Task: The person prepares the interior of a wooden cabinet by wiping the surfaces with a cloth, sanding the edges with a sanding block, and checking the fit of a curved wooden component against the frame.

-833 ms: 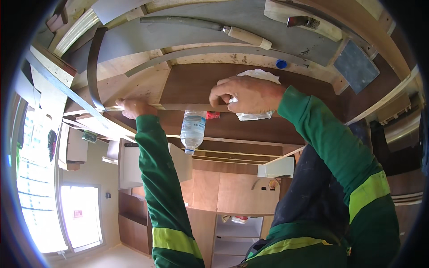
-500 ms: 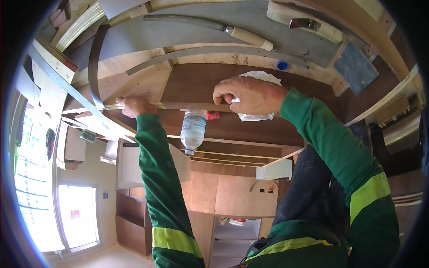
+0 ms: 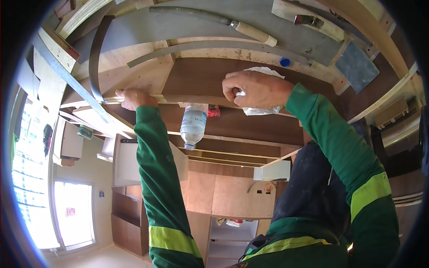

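My left hand (image 3: 135, 99) rests on the front wooden edge (image 3: 157, 98) of the cabinet, fingers closed over it. My right hand (image 3: 259, 90) is curled above the brown panel (image 3: 201, 76), pinching a bit of a crumpled white sheet (image 3: 263, 110). The sheet spreads out under and behind the hand; whether it is cloth, paper or plastic I cannot tell. Between my hands, below the front edge, is a clear water bottle (image 3: 194, 125) with its cap toward me. A small red thing (image 3: 214, 110) lies beside it, partly hidden.
Beyond the panel lie a long curved tool with a wooden handle (image 3: 254, 33), a wooden hand plane (image 3: 308, 22), a blue bottle cap (image 3: 284, 62), a grey square pad (image 3: 356, 67) and a curved grey strip (image 3: 219, 45). A metal straightedge (image 3: 71, 80) slants across the left.
My right hand has shifted slightly to the right with the white sheet under it. The left hand keeps its place on the edge, while the whole view has moved a little.
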Demonstrator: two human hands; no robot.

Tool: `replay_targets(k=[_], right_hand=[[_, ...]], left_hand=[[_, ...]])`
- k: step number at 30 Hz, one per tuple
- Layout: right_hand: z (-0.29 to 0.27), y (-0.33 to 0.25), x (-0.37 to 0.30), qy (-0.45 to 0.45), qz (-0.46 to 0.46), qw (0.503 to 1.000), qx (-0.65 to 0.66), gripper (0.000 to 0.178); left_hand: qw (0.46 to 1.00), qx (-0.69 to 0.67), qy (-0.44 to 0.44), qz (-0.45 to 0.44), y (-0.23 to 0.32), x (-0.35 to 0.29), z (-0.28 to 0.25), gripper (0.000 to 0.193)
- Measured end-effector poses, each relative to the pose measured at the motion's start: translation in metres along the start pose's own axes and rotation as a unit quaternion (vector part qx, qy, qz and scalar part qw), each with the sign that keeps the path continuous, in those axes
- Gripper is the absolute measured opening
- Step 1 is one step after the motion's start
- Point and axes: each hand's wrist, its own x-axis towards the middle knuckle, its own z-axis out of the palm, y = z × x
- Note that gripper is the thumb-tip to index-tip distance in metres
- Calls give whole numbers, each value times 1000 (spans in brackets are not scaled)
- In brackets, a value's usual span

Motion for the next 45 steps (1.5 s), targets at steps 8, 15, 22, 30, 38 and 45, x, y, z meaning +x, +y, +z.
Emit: replay_targets(k=[8,15,22,30,38,45], right_hand=[[-2,2,-4,-17,-31,999,-15,25],[-3,-15,-1,2,11,1000,-29,28],[-4,-13,0,-26,49,998,-12,27],[-4,-17,1,-23,44,998,-32,27],[-6,-22,2,-17,77,997,-14,24],[3,-1,1,4,-11,999,-44,26]], left_hand=[[1000,2,4,-9,4,-10,0,76],[1000,-4,7,-13,2,-5,-1,75],[1000,6,25,-14,3,-6,0,76],[999,5,39,-31,2,0,2,75],[1000,-13,16,-24,-3,11,1,76],[999,-3,22,-41,3,0,2,78]])
